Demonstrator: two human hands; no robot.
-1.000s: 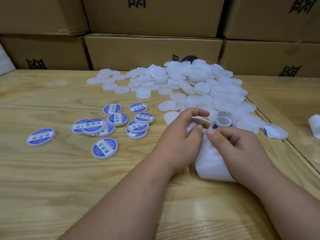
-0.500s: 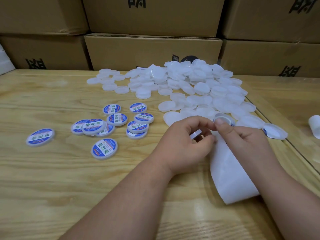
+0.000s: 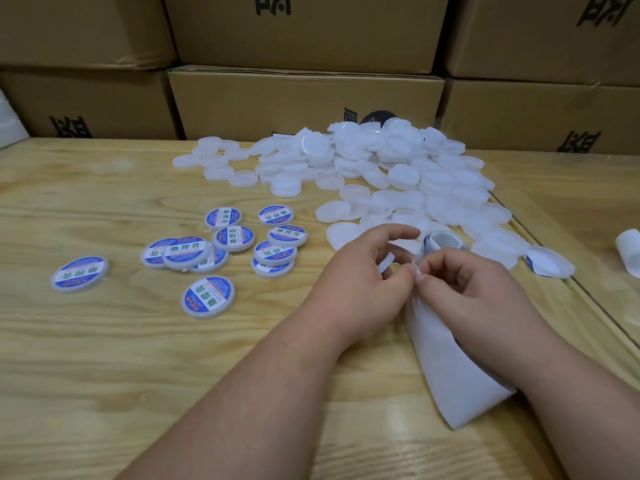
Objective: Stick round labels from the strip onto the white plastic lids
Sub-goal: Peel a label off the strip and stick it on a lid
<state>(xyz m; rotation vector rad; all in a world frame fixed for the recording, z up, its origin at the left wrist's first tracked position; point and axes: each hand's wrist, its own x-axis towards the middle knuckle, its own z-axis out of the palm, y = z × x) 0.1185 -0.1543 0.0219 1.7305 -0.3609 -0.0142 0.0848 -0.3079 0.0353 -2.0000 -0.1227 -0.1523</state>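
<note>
My left hand (image 3: 360, 271) pinches a white lid (image 3: 386, 264) on edge, just left of my right hand (image 3: 474, 285), whose fingers are curled onto the strip (image 3: 450, 368) that trails toward me over the bench (image 3: 104, 358), so any peeled label travels leftward.

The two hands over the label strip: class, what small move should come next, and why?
Probably peel a label free and press it onto the lid. The left hand holds a bare white lid, and the right hand pinches at the strip beside it; no label shows on that lid yet.
</note>
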